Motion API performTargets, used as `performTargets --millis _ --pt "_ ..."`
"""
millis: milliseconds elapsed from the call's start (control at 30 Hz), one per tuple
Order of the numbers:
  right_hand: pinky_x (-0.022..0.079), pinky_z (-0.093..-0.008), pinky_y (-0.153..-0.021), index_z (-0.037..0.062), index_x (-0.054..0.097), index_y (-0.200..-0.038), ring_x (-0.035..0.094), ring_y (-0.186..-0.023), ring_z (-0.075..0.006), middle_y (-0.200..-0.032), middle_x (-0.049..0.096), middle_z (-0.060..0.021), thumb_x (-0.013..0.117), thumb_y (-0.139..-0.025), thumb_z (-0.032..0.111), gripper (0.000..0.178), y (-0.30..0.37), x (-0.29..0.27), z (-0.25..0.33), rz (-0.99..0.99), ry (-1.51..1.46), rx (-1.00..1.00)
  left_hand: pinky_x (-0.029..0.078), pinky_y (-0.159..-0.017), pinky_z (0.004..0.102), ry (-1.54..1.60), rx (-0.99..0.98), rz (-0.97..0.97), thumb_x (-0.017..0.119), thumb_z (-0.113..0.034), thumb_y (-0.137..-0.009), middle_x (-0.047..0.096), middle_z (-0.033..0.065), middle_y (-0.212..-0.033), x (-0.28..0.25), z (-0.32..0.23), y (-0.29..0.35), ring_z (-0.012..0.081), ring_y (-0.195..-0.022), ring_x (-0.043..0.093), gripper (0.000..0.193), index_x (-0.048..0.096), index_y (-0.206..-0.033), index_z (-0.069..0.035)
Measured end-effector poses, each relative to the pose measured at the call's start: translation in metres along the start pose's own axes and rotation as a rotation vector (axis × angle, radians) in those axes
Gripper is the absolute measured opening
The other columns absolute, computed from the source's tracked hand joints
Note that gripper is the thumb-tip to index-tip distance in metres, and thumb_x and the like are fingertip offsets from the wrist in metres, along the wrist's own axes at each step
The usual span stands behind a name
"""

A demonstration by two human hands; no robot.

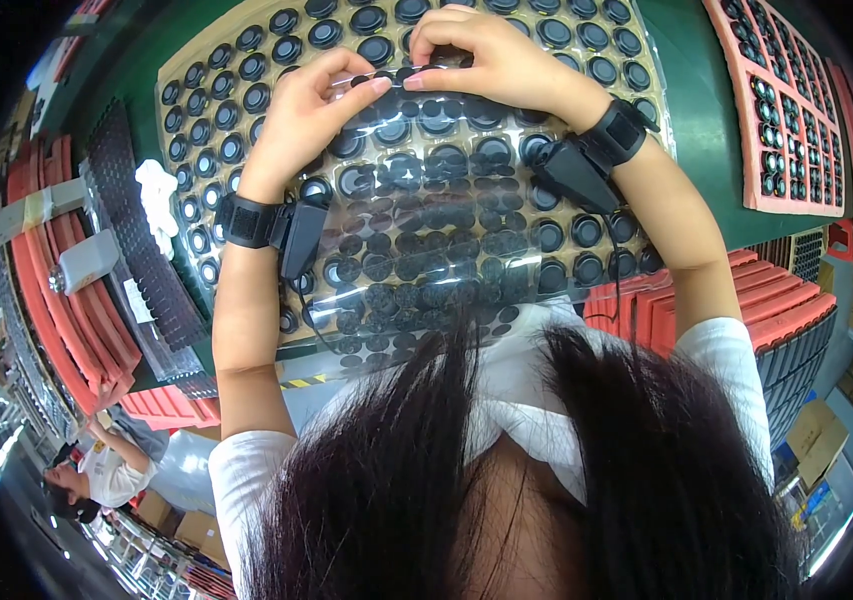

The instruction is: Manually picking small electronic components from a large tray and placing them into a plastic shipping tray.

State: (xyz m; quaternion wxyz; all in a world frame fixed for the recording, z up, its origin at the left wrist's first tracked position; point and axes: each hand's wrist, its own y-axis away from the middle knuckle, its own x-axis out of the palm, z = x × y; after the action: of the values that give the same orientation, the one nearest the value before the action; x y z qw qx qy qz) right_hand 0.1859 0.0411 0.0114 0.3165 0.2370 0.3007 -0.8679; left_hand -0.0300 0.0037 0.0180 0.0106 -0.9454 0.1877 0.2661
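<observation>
A clear, flexible plastic sheet (436, 215) with rows of dark round discs on it hangs curved between my arms. My left hand (311, 110) pinches its far edge between thumb and fingers. Close beside it, my right hand (491, 62) is closed at the same edge, thumb and index fingertip near a black disc. The thumbs nearly meet. Below the sheet lies a wide tan tray (241, 37) filled with rows of round black parts (286, 50), which partly show through the plastic. Whether either hand also grips a single disc is too small to tell.
On the green table (691, 120), a pink tray of round metallic parts (781, 110) lies to the right. At left are a dark perforated sheet (141, 230), a crumpled white cloth (158, 205) and stacked red trays (71, 300). More red trays (736, 300) stand near right. Another person (111, 465) is at lower left.
</observation>
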Motion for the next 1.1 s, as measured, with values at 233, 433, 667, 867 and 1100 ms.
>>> performTargets --millis 233,433,667,867,1100 --pt "0.040 -0.0325 -0.067 0.0042 0.053 -0.077 0.050 -0.077 -0.0240 -0.076 0.052 -0.0076 0.066 -0.075 0.022 0.022 0.0007 -0.0009 0.0017 0.003 -0.017 0.009 0.037 -0.057 0.0179 0.019 -0.004 -0.017 0.065 -0.021 -0.079 0.055 -0.0022 -0.070 0.0015 -0.0022 0.0009 0.0035 -0.064 0.046 0.022 0.058 -0.089 -0.002" --pt "0.040 -0.0323 -0.066 0.0041 0.055 -0.077 0.050 -0.076 -0.0236 -0.077 0.052 -0.0077 0.066 -0.075 0.022 0.021 0.0006 -0.0003 -0.0004 -0.004 -0.023 -0.008 0.037 -0.058 0.0177 0.006 -0.039 0.005 0.064 -0.021 -0.080 0.056 -0.0020 -0.072 -0.0004 0.0011 -0.0004 0.0035 -0.065 0.047 0.022 0.058 -0.090 -0.003" --pt "0.040 -0.0317 -0.066 0.0041 0.055 -0.077 0.051 -0.076 -0.0228 -0.076 0.053 -0.0074 0.067 -0.075 0.022 0.021 0.0007 -0.0008 0.0009 0.002 -0.050 0.012 0.037 -0.059 0.0177 0.068 -0.008 0.011 0.063 -0.021 -0.081 0.055 -0.0026 -0.072 0.0006 0.0024 0.0010 0.0032 -0.066 0.047 0.021 0.057 -0.091 -0.003" --pt "0.040 -0.0314 -0.067 0.0040 0.055 -0.077 0.051 -0.077 -0.0224 -0.077 0.053 -0.0071 0.067 -0.075 0.022 0.021 0.0002 -0.0008 -0.0013 0.009 -0.052 0.006 0.037 -0.059 0.0175 0.092 -0.027 0.031 0.062 -0.021 -0.082 0.055 -0.0027 -0.073 0.0006 0.0006 0.0007 0.0031 -0.066 0.047 0.021 0.057 -0.091 -0.003" --pt "0.040 -0.0315 -0.068 0.0040 0.055 -0.077 0.051 -0.077 -0.0225 -0.077 0.053 -0.0071 0.066 -0.075 0.021 0.021 -0.0002 -0.0014 -0.0017 0.011 -0.049 -0.003 0.037 -0.058 0.0171 0.085 -0.023 0.032 0.062 -0.021 -0.082 0.054 -0.0031 -0.072 0.0004 0.0017 0.0004 0.0027 -0.066 0.047 0.020 0.057 -0.091 -0.003"
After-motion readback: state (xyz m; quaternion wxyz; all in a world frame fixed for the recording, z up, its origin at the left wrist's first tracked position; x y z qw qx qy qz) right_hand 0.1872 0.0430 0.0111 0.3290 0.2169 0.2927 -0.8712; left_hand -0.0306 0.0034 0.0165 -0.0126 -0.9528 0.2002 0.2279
